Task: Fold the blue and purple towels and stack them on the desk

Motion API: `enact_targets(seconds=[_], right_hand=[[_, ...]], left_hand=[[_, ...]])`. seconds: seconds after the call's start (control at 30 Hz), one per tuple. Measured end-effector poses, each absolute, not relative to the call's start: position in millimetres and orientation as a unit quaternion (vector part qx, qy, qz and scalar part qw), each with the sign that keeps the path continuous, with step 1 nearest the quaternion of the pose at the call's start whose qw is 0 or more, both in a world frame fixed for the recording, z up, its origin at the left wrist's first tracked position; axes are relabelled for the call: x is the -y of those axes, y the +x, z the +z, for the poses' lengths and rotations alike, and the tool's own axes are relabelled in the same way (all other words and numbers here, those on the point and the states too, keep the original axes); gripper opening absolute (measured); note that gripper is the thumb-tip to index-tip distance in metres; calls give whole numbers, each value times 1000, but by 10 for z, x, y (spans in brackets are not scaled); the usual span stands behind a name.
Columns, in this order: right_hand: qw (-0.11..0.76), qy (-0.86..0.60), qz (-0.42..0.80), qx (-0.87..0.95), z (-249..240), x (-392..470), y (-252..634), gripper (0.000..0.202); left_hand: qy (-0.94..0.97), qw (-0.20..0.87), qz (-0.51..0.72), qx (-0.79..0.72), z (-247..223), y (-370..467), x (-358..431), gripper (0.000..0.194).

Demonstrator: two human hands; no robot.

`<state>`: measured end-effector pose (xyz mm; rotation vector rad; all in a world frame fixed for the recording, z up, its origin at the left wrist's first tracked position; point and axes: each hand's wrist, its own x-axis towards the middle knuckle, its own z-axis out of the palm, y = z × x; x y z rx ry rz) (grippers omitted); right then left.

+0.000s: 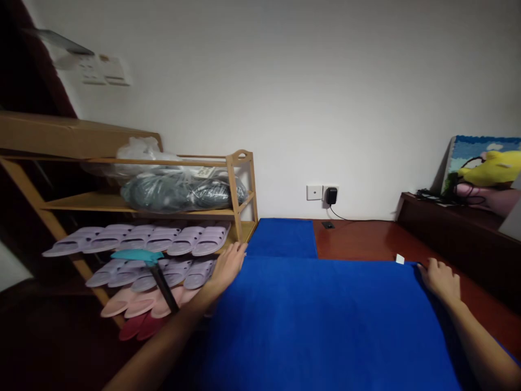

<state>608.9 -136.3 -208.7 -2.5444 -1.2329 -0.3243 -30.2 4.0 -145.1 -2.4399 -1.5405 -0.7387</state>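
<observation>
A large blue cloth (334,326) spreads in front of me, its far edge running straight between my hands. My left hand (228,265) grips its far left corner, close to the shoe rack. At the far right corner, my right hand (442,279) is closed on the cloth's edge, fingertips partly hidden. A small white tag (400,259) sticks up from the edge beside that hand. Beyond lies another blue piece of fabric (283,237), flat on the reddish-brown wooden surface (354,239); whether it joins the held cloth I cannot tell.
A wooden rack (240,195) on the left bears lilac slippers (163,238), pink slippers (140,302) and a plastic-wrapped bundle (179,190). A teal-headed tool (138,255) stands before it. A black adapter (331,195) is plugged in at the wall. A yellow plush toy (492,167) sits on a dark ledge (459,217).
</observation>
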Motion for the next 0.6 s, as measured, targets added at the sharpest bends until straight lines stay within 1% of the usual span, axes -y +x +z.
enact_targets(seconds=[0.07, 0.17, 0.27, 0.4, 0.5, 0.6], right_hand=[[156, -852, -126, 484, -2081, 1398, 6014, 64], [147, -810, -51, 565, -2147, 1502, 5936, 68], [111, -817, 4, 565, -2259, 1606, 5917, 74], [81, -828, 27, 554, -2288, 1665, 5923, 76], [99, -830, 0, 549, -2221, 1791, 5904, 74], [109, -818, -7, 565, -2232, 2152, 5908, 70]], left_hand=[[-832, 94, -248, 488, -1508, -227, 160, 36], [-870, 84, -212, 436, -1679, -183, 455, 51], [-879, 61, -161, 444, -1850, -193, 622, 61], [-877, 44, -126, 461, -1876, -185, 658, 62], [-872, 49, -133, 468, -1775, -232, 735, 58], [-878, 54, -140, 454, -1724, -398, 966, 57]])
